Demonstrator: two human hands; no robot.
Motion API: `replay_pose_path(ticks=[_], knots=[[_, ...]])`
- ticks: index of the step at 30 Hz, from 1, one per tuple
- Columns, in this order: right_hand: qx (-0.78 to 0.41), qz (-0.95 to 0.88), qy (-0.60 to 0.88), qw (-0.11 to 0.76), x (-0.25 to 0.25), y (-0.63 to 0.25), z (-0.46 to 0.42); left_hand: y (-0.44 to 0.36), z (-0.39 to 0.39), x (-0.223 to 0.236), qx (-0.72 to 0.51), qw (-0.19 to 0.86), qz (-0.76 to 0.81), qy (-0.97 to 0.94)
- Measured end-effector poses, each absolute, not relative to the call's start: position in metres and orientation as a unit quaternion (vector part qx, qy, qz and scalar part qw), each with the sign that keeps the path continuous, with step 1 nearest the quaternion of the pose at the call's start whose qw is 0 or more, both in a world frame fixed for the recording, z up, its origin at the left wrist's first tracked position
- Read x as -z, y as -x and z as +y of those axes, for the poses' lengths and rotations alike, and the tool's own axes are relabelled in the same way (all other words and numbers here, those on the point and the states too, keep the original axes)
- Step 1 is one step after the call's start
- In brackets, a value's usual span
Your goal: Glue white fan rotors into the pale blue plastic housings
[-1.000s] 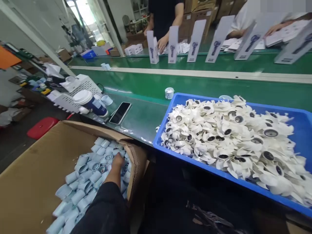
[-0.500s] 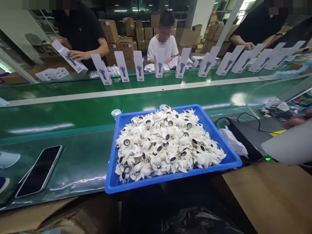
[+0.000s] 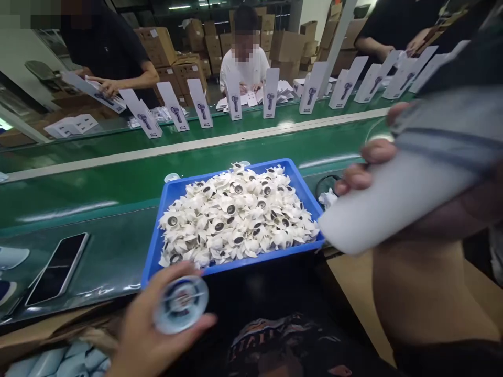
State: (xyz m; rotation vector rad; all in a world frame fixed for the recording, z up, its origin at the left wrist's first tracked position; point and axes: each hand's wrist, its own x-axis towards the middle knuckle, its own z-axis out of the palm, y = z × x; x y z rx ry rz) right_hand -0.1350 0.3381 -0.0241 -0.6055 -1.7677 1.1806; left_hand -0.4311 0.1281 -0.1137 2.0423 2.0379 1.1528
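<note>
Left hand: our left hand point(image 3: 145, 327) is half closed, thumb and fingers round the rim of a light-blue round part point(image 3: 181, 305), open face towards us.
Right hand: our right hand point(image 3: 451, 215) is curled round a white body point(image 3: 377, 209); blur hides the exact grip.
Round part to white body: the part lies left and nearer, well apart; the body's long axis slants from far right to near left, blunt end facing left.
Nearer hand: our left is at the tray's near-left edge; we cannot tell whether it touches.
White body: smooth, matt, rounded, with dark bands.
Blue tray point(image 3: 302, 184): smooth, shallow, between our hands and farther off, heaped with curved white bladed wheels point(image 3: 236, 209), some showing dark hubs.
Left side: glossy phone point(image 3: 58, 269); nearer, light-blue cups point(image 3: 49, 361).
Far side: upright printed cartons point(image 3: 270, 99) along the shiny green belt point(image 3: 98, 180).
</note>
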Motion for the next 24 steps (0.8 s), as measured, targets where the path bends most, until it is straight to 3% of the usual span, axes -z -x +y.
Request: replay_pose_path(ticks=[3,8,15,24], knots=[[-0.565,-0.661,0.217,0.445,0.005,0.159,0.323,0.375,0.173,0.099,-0.387,0.052,0.54,-0.745],[-0.569,-0.667,0.238,0.418,-0.002,0.16,0.311,0.308,0.218,0.082,-0.446,0.075,0.49,-0.745],[-0.51,-0.727,0.283,0.363,0.011,0.131,0.325,0.287,0.221,0.081,-0.446,0.089,0.497,-0.739],[-0.64,-0.546,0.118,0.527,0.012,0.154,0.313,0.282,0.215,0.079,-0.437,0.089,0.526,-0.724]])
